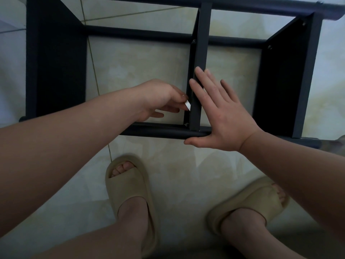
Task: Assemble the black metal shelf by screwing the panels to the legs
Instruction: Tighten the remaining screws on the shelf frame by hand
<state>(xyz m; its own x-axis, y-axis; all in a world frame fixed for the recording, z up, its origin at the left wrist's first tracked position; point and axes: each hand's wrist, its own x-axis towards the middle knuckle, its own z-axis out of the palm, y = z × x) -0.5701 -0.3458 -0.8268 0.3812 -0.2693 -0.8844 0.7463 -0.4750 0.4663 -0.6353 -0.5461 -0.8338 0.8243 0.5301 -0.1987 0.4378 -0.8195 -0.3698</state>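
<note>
The right hand (222, 116), fingers straight, braces the near round black leg tube (158, 130) and the narrow black middle panel (200, 53). The left hand (160, 98) closes its grip, pinching a small pale flat piece (187, 106) beside the panel. The black metal shelf (56, 62) lies on the pale tiled floor (140, 71). It is probably rigid and slick, so hold it by the tubes.

I can read no text, number or brand anywhere in this view. The only thing that looks like a label is a small white slip (187, 106), pinched at the fingertips of my left hand (160, 99) right beside the middle panel (200, 53). Its face looks blank from here, and it is too small for me to make out any print on it.
</note>
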